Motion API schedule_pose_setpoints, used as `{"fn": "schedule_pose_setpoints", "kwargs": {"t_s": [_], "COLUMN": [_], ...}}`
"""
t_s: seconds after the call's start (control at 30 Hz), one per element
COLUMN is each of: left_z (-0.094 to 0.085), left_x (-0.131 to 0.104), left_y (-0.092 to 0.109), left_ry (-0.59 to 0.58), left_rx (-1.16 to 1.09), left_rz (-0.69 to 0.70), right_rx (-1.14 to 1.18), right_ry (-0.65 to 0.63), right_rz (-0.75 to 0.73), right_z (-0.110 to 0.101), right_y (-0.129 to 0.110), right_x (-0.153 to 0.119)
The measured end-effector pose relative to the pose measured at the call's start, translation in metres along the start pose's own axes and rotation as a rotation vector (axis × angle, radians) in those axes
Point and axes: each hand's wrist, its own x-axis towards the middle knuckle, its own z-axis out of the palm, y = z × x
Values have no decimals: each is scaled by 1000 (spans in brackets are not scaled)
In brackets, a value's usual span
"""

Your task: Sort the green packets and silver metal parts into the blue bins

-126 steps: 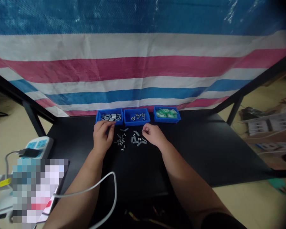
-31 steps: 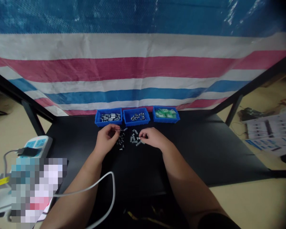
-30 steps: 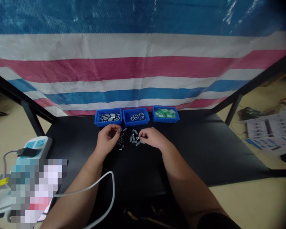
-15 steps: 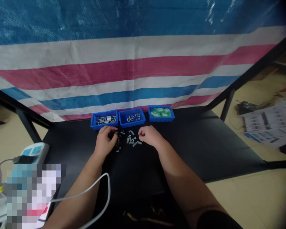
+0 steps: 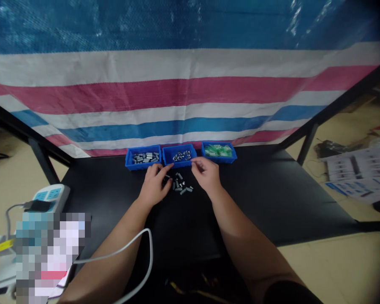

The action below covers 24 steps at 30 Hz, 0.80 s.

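Observation:
Small metal pieces (image 5: 183,191) lie loose on the black table between my hands. Over the left part of this pile is my left hand (image 5: 155,183), thumb and index finger apart, hiding some pieces beneath it. My right hand (image 5: 206,172) is at the front right corner of the middle blue bin (image 5: 179,164), its thumb and fingertips brought together; whatever they may hold is too small to see. That bin contains small shiny parts. The left blue bin (image 5: 144,166) holds metal cylinders, and the right blue bin (image 5: 220,159) holds green and silvery items.
A striped tarp (image 5: 183,93) hangs behind the bins. At the left are a power strip (image 5: 58,200) and a blurred-out object (image 5: 53,249). A white cable (image 5: 150,249) loops over my left forearm. Black frame bars flank the table (image 5: 288,198).
My left hand has shifted right over the loose pieces, its thumb and index finger spreading. My right hand has moved up to the middle bin's edge. The whole view has shifted slightly.

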Motion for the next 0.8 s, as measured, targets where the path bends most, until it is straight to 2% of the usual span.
{"fn": "schedule_pose_setpoints", "kwargs": {"t_s": [0.03, 0.1, 0.2, 0.3, 0.37, 0.47, 0.53, 0.63, 0.8], "left_z": [1, 3, 5, 5, 5, 5, 5, 6, 8], "left_x": [1, 2, 2, 0, 0, -2, -3, -2, 1], "left_y": [-2, -8, -16, -18, -18, -17, -17, -18, -23], "left_ry": [7, 6, -23, -40, -37, -39, -49, -36, -13], "left_rx": [-4, -4, 25, 41, 0, -175, -301, -382, -329], "left_rz": [-6, -31, -65, -89, -90, -68, -27, 37, 30], "right_rx": [28, 76, 90, 5, -42, -83, -95, -80, -78], "right_ry": [60, 64, -94, -222, -363, -696, -843, -892, -876], "right_rz": [-15, -43, -57, -40, -18, 54, 109, 146, 224], "right_z": [2, 6, 7, -2, -12, -24, -28, -27, -23], "right_y": [-1, -1, -1, -2, -2, 0, 2, 5, 3], "right_x": [0, 0, 0, 0, 0, 2, 2, 2, 1]}}
